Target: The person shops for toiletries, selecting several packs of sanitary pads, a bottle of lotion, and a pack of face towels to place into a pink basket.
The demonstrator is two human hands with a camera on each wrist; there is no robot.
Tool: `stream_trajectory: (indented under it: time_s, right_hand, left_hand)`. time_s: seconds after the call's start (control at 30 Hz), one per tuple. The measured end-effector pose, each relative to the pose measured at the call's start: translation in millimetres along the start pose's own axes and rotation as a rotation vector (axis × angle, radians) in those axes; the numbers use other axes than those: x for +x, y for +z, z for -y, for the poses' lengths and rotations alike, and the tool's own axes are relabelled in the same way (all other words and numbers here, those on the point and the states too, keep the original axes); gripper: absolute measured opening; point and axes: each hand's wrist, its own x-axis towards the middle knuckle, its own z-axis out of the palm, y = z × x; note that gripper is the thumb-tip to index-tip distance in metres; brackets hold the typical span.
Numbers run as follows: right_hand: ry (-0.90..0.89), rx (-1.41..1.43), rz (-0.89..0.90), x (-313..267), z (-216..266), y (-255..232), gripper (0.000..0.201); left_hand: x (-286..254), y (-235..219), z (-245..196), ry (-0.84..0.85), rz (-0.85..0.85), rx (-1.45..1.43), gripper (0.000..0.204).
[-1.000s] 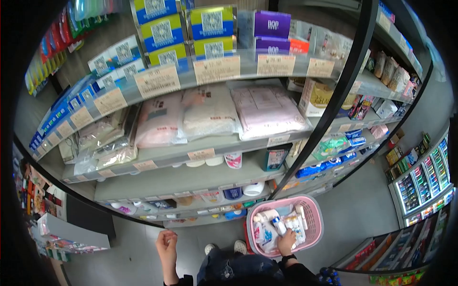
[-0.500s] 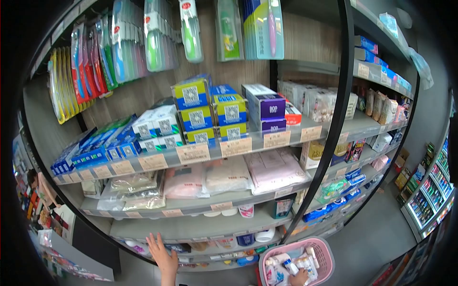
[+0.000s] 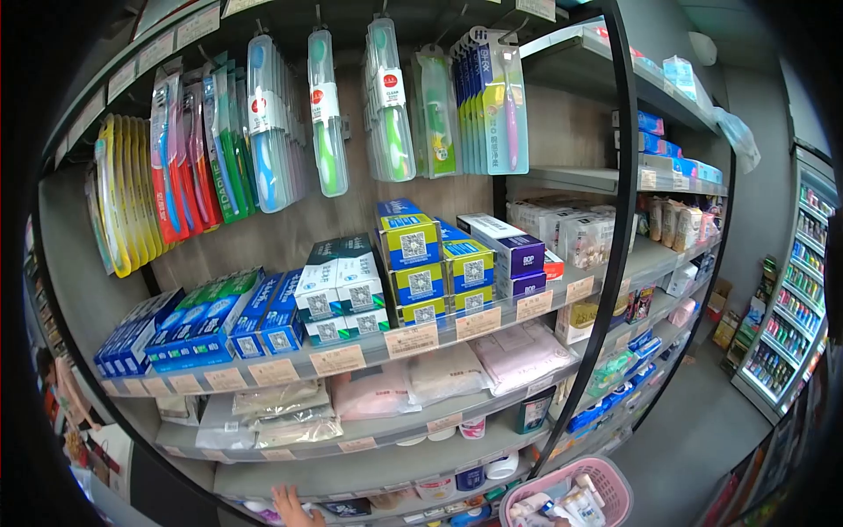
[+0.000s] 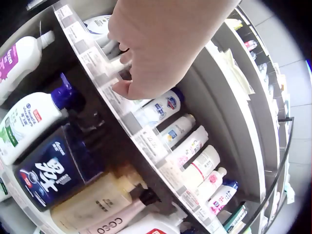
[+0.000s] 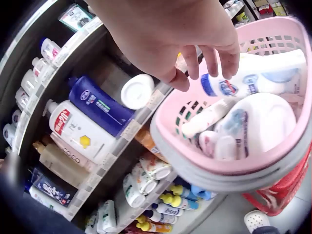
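Note:
In the head view, my left hand (image 3: pixel 297 508) is at the front edge of a low shelf (image 3: pixel 369 474), fingers spread. The left wrist view shows that hand (image 4: pixel 151 51) over a strip of price labels (image 4: pixel 97 63), with upright bottles such as a white one with a dark blue cap (image 4: pixel 163 107) just beyond. My right hand (image 5: pixel 180 41) hangs over a pink basket (image 5: pixel 165 109) in the right wrist view, fingers loosely bent. Its fingertips overlap a white bottle with a blue cap (image 5: pixel 263 78) lying in the basket among other white bottles.
Packaged toothbrushes (image 3: pixel 325 132) hang above toothpaste boxes (image 3: pixel 342 281). Bagged pink textiles (image 3: pixel 518 356) lie one shelf lower. Pump bottles (image 4: pixel 36 117) stand on the shelf below the labels. A black shelf post (image 3: pixel 606 281) rises near the basket. A drinks fridge (image 3: pixel 790 290) is far right.
The head view has tilted up, so the shelves and basket sit lower in it. My left hand has gone from beside the shelf to its edge. The right hand stays at the basket.

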Motion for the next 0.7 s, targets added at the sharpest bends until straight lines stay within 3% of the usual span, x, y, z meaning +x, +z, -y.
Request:
stream_trajectory:
  time_s: [0.07,0.1,0.23,0.37,0.47,0.7]
  right_hand:
    - [0.034,0.088,0.104,-6,43,-15,0.043]
    - [0.051,0.135,0.153,-7,71,-27,0.042]
    - [0.122,0.288,0.286,-23,173,-69,0.030]
    - [0.030,0.479,0.312,-43,175,-27,0.027]
    - [0.080,0.402,0.326,-63,228,-62,0.026]
    - [0.010,0.522,0.254,-103,262,-41,0.024]
  left_hand:
    - [2,-17,7,-0.015,-0.043,0.049,0.055]
    - [4,-15,19,0.005,-0.048,0.077,0.066]
    - [10,-8,60,0.026,-0.034,0.062,0.068]
    - [12,-13,68,0.066,0.019,0.076,0.074]
    - [8,-11,74,0.086,0.028,0.062,0.084]
    - [9,10,103,0.134,0.130,0.311,0.088]
